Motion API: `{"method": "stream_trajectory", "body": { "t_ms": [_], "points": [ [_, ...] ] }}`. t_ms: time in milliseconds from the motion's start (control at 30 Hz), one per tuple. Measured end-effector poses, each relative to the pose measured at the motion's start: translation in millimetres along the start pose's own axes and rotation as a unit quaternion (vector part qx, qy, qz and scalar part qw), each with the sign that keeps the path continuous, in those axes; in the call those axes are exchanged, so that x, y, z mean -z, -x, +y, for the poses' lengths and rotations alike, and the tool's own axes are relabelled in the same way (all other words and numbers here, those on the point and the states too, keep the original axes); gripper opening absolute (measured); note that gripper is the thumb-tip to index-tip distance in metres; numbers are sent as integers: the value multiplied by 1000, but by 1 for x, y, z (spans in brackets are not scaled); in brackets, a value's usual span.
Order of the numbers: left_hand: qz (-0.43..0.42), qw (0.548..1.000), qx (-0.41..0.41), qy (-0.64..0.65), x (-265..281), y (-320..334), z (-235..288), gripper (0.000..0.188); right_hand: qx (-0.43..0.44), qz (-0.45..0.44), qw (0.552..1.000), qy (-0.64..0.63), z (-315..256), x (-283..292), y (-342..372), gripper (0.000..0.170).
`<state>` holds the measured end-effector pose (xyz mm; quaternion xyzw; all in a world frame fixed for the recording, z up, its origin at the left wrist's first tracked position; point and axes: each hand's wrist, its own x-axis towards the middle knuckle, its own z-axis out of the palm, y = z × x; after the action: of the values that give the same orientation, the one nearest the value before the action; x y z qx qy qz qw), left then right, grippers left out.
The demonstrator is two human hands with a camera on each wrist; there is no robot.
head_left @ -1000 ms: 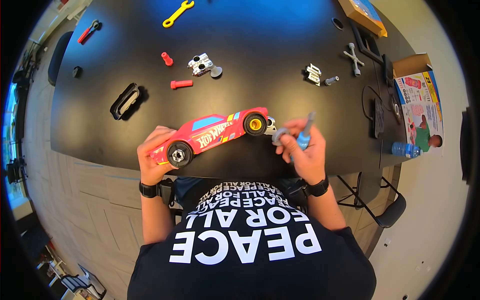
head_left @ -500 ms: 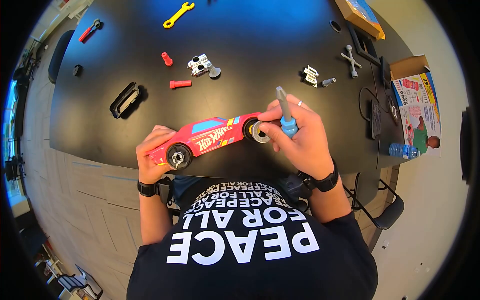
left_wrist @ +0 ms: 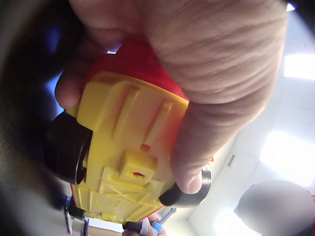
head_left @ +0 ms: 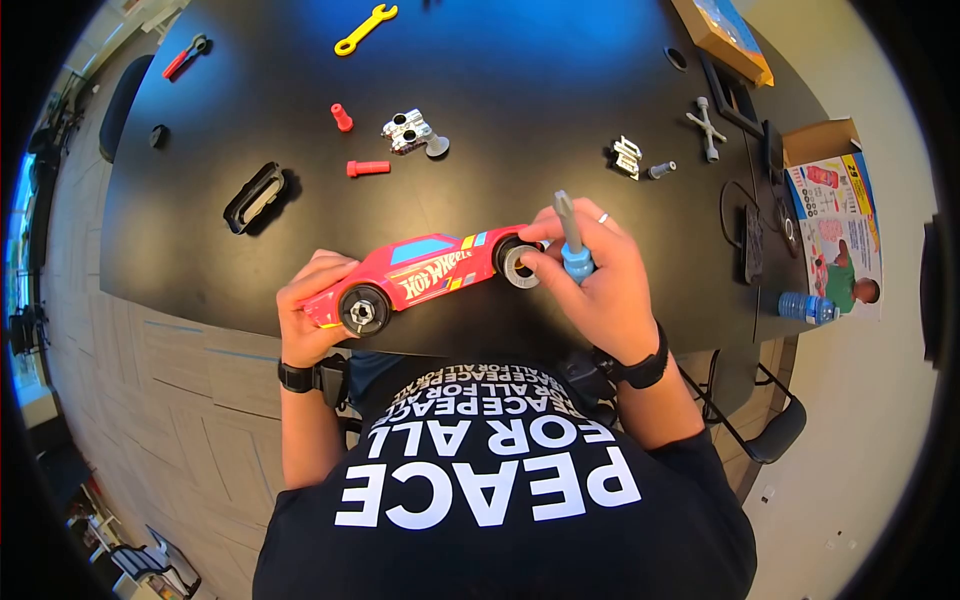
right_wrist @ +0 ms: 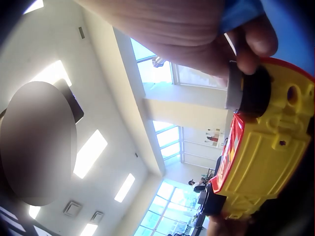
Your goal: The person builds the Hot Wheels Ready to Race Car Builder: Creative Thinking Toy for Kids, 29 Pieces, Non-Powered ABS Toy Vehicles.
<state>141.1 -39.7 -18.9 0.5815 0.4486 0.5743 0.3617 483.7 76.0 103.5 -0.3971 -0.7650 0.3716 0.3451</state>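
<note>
The left hand (head_left: 310,305) grips the rear end of a red toy car (head_left: 428,268). Its thumb lies by a black wheel (left_wrist: 189,191) under the yellow underside (left_wrist: 133,142) in the left wrist view. Fingertips of the right hand (head_left: 605,290) pinch a grey ring (head_left: 522,267) against the outer face of the front wheel. A blue-handled screwdriver (head_left: 577,262) with a grey shaft is tucked in that same hand, tip pointing away from the body. The right wrist view shows the ring (right_wrist: 234,88) flush beside the black wheel (right_wrist: 256,91).
Beyond the car lie a black tray-like part (head_left: 256,199), red bolts (head_left: 369,168), a silver engine piece (head_left: 407,132) and a yellow wrench (head_left: 366,30). To the right are a silver part (head_left: 627,158), a grey cross wrench (head_left: 706,130), a bottle (head_left: 808,307) and a box (head_left: 835,200).
The right hand has moved left to the car's front wheel, bringing the grey ring against it with the screwdriver still held. The left hand keeps its grip on the car.
</note>
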Motion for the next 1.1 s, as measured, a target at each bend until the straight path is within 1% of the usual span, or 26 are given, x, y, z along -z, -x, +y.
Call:
{"method": "stream_trajectory", "body": {
  "t_ms": [67, 200, 267, 400, 467, 600, 700, 800, 867, 900, 967, 1000, 1067, 1100],
  "points": [
    [1, 1000, 2, 9, 0, 1, 0, 74, -16, -6, 999, -48, 4, 2, 5, 21],
    [-5, 1000, 5, 1, 0, 1, -1, 74, -9, 1, 1000, -20, -1, 4, 4, 22],
    [-2, 1000, 6, 1, 0, 2, -2, 74, 10, 12, 1000, -18, 0, 3, 1, 20],
    [-3, 1000, 0, -12, 2, 3, -4, 74, -3, 13, 1000, -14, -4, -1, -4, 15],
    [-4, 1000, -5, -16, 2, 2, -4, 74, 42, 20, 998, 40, -2, -3, -6, 14],
    [-4, 1000, -8, -15, 1, 2, -3, 73, 39, 20, 996, 75, -2, -10, -5, 14],
    [-6, 1000, -10, -13, 2, 2, -3, 73, 41, 25, 994, 101, 0, -12, -3, 18],
    [-6, 1000, -10, -11, 2, 2, -4, 73, 34, 17, 994, 99, 1, -9, -2, 21],
    [-4, 1000, -9, -10, 2, 2, -4, 73, 75, 1, 997, 31, 2, -3, -4, 25],
    [-5, 1000, -7, -7, 2, 2, -3, 73, 75, 0, 997, 31, 3, 0, -4, 25],
    [-6, 1000, -5, -4, 1, 2, -2, 73, 71, -55, 996, 25, 8, 5, -1, 30],
    [-3, 1000, -6, 0, 0, 2, -1, 73, 70, -54, 996, 25, 12, 3, 1, 30],
    [-1, 1000, -8, 4, 0, 1, -1, 73, 86, -13, 996, -24, 22, -2, 4, 25],
    [-6, 1000, -5, -4, 1, 1, 0, 73, 86, -12, 996, -24, 26, -1, 6, 25]
  ]
}}
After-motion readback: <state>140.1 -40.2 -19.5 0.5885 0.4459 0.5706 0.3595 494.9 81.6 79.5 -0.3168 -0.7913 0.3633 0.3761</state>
